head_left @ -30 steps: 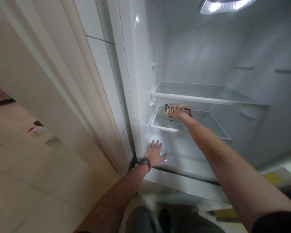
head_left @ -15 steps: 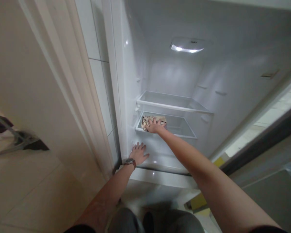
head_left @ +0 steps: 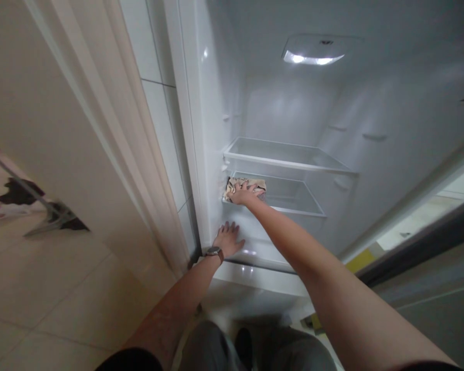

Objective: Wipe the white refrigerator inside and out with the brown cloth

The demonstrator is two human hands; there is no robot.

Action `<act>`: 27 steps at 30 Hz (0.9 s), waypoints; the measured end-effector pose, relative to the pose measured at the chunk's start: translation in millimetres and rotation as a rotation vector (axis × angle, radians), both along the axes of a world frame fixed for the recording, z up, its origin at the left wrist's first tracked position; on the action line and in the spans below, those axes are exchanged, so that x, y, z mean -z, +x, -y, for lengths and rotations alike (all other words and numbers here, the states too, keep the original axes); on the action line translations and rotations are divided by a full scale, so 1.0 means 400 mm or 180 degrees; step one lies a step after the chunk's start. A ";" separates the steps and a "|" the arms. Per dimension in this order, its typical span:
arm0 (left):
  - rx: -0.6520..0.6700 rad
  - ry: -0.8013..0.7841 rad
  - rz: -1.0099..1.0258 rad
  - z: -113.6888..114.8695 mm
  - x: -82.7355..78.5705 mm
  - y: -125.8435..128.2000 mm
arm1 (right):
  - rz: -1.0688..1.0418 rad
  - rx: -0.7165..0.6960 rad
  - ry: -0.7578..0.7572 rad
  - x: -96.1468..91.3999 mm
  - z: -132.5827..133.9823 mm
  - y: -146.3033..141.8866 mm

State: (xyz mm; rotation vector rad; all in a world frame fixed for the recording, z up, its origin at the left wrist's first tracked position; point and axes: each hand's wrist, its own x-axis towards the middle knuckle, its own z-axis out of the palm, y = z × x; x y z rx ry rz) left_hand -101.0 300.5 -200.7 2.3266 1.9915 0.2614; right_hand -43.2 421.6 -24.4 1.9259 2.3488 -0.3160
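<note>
My right hand (head_left: 243,194) presses on a patterned beige cloth (head_left: 258,183), thumb at its near edge and fingers over its top. The cloth lies at the left end of the lower glass shelf (head_left: 294,195) inside an open fridge, close to the left side wall. Part of the cloth is hidden under the hand. Lower down, my left hand (head_left: 228,239) rests with spread fingers on the fridge's inner bottom area, near the left wall. A watch (head_left: 215,251) is on the left wrist.
Above the cloth is a second glass shelf (head_left: 286,154). A lit lamp (head_left: 313,56) glows inside the fridge. Tiled wall (head_left: 158,108) and a pale door frame (head_left: 112,103) stand close on the left. The dark-edged fridge door (head_left: 421,247) hangs open at right.
The view has shifted a little, with the fridge sitting further right. My right hand and the cloth have slid slightly left along the shelf towards the side wall. My left hand stays spread.
</note>
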 end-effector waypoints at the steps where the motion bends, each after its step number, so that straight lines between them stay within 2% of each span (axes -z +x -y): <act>1: 0.0003 0.0011 -0.0002 0.002 -0.003 0.000 | -0.0023 -0.0026 -0.0001 -0.001 -0.007 -0.002; 8: 0.0014 0.0071 -0.0054 0.008 -0.001 0.001 | -0.0096 -0.0141 0.0083 -0.007 -0.082 -0.005; 14: 0.0019 0.0132 -0.0072 0.013 0.005 -0.001 | -0.0167 -0.0014 0.0277 0.003 -0.197 -0.015; 20: 0.0057 0.0064 -0.0015 0.021 -0.002 -0.005 | -0.0228 -0.0085 0.0366 0.018 -0.309 -0.012; 24: 0.0054 0.0061 -0.0035 0.022 -0.004 -0.007 | -0.0246 -0.0155 0.0371 0.019 -0.323 -0.004; 27: -0.0002 0.0019 -0.0026 0.019 -0.005 -0.007 | -0.0264 -0.0240 0.0246 0.014 -0.319 0.033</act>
